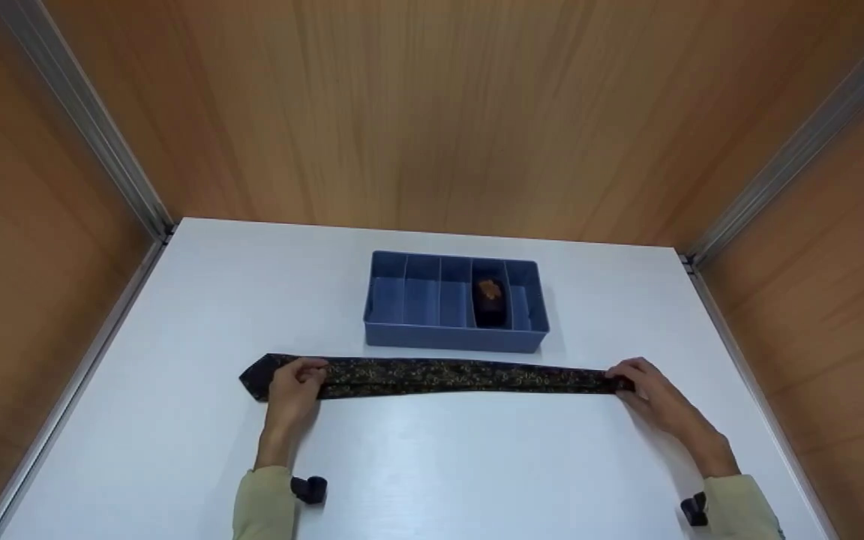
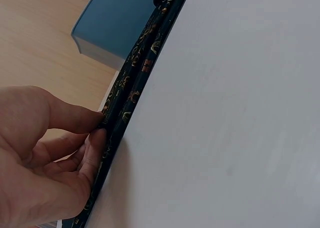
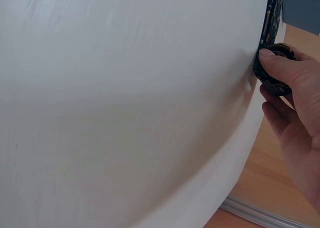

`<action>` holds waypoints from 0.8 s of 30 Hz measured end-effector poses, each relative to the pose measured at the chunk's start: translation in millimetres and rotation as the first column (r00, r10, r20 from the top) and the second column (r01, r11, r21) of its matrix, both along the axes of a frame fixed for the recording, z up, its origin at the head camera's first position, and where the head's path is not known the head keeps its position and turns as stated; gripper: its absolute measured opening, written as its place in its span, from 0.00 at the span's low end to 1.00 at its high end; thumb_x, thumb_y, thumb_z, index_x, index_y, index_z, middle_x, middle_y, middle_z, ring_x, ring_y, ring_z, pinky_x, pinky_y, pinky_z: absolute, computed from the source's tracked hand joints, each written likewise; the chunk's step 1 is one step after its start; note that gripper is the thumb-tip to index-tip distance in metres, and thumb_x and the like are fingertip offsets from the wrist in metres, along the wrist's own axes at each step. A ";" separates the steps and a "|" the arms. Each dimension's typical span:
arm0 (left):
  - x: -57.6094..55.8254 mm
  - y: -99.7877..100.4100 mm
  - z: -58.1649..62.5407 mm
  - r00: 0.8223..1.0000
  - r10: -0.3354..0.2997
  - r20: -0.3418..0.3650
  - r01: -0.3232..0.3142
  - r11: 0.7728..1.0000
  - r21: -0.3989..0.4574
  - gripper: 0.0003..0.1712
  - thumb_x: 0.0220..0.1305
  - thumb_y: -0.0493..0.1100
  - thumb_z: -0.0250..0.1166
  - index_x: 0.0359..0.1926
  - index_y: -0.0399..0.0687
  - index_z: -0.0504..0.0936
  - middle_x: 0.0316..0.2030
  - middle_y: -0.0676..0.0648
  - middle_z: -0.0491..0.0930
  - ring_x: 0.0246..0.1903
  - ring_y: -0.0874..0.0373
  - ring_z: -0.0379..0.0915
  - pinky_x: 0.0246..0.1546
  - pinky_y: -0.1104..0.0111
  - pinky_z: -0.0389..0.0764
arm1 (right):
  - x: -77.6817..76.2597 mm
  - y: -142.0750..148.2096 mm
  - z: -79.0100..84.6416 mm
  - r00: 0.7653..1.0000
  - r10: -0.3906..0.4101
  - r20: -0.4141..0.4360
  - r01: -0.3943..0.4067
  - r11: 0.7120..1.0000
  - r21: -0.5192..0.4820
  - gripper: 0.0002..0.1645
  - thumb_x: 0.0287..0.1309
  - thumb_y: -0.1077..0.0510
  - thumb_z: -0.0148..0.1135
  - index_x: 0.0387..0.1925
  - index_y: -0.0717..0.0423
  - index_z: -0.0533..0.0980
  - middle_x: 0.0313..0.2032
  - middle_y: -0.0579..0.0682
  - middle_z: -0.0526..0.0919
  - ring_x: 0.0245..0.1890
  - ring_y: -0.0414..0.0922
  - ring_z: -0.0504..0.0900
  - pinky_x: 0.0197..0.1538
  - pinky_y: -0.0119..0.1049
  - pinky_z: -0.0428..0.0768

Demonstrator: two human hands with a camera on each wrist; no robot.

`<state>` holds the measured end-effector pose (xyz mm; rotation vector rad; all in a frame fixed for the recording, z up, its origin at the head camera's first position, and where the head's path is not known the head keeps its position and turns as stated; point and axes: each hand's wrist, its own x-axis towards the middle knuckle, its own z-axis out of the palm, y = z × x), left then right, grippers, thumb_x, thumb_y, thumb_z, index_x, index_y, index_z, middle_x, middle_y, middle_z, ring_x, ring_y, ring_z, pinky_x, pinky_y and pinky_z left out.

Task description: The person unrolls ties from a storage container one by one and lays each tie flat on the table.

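A dark necktie with a gold pattern stretches sideways across the white table, its pointed wide end at the left. Near that end my left hand pinches the tie between thumb and fingers, as the left wrist view also shows on the patterned cloth. At the far right my right hand grips the other end, which is wound into a small roll. In the right wrist view the thumb lies on this roll, with the fingers partly hidden behind it.
Behind the tie stands a blue divided box. One compartment right of its middle holds a dark rolled item with an orange-brown patch. Wood-grain panels rise at the back and both sides of the white table.
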<state>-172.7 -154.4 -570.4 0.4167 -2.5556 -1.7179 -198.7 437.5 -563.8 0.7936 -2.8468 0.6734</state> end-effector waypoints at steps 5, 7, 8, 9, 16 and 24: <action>0.0 0.2 0.4 1.000 0.001 0.003 -0.001 1.000 0.002 0.11 0.73 0.34 0.60 0.51 0.35 0.85 0.37 0.43 0.81 0.34 0.57 0.72 0.33 0.70 0.72 | 0.8 3.8 0.5 1.000 0.001 -0.016 -0.001 1.000 0.004 0.24 0.54 0.74 0.72 0.51 0.54 0.81 0.52 0.53 0.78 0.52 0.51 0.79 0.50 0.42 0.81; 0.1 0.3 0.8 1.000 0.004 0.006 -0.004 1.000 -0.005 0.11 0.73 0.34 0.60 0.51 0.35 0.85 0.38 0.43 0.81 0.34 0.57 0.72 0.34 0.70 0.72 | 1.3 5.3 0.7 1.000 0.002 -0.015 -0.002 1.000 0.000 0.24 0.55 0.74 0.72 0.52 0.53 0.81 0.52 0.53 0.78 0.51 0.50 0.79 0.50 0.39 0.80; 0.2 0.4 1.1 1.000 0.004 0.008 -0.004 1.000 -0.009 0.11 0.74 0.34 0.59 0.51 0.35 0.85 0.38 0.43 0.81 0.35 0.56 0.72 0.35 0.69 0.73 | 1.4 6.2 0.6 1.000 0.005 -0.018 -0.005 1.000 0.000 0.24 0.55 0.74 0.72 0.52 0.54 0.81 0.51 0.53 0.78 0.51 0.50 0.79 0.50 0.37 0.79; 0.2 0.6 1.4 1.000 0.005 0.011 -0.005 1.000 -0.012 0.11 0.74 0.34 0.59 0.51 0.36 0.85 0.39 0.43 0.82 0.35 0.56 0.73 0.35 0.69 0.73 | 1.5 7.3 0.4 1.000 0.008 -0.021 -0.008 1.000 -0.001 0.24 0.55 0.74 0.72 0.51 0.54 0.81 0.51 0.53 0.78 0.51 0.50 0.79 0.50 0.37 0.79; 0.9 1.4 2.0 1.000 0.009 0.029 -0.008 1.000 -0.010 0.12 0.74 0.34 0.59 0.52 0.36 0.85 0.42 0.41 0.82 0.38 0.55 0.74 0.37 0.67 0.74 | 0.5 15.7 -1.2 0.995 0.050 -0.083 -0.048 0.999 0.017 0.26 0.50 0.77 0.73 0.49 0.55 0.81 0.50 0.55 0.79 0.49 0.51 0.80 0.48 0.40 0.82; 0.0 0.6 0.9 1.000 0.007 0.026 -0.006 1.000 -0.018 0.12 0.74 0.34 0.59 0.52 0.35 0.85 0.41 0.42 0.82 0.38 0.54 0.75 0.37 0.67 0.74 | 1.4 23.5 -1.3 0.996 0.032 -0.078 -0.030 0.999 0.037 0.26 0.50 0.77 0.73 0.49 0.55 0.81 0.50 0.55 0.79 0.50 0.52 0.80 0.48 0.42 0.82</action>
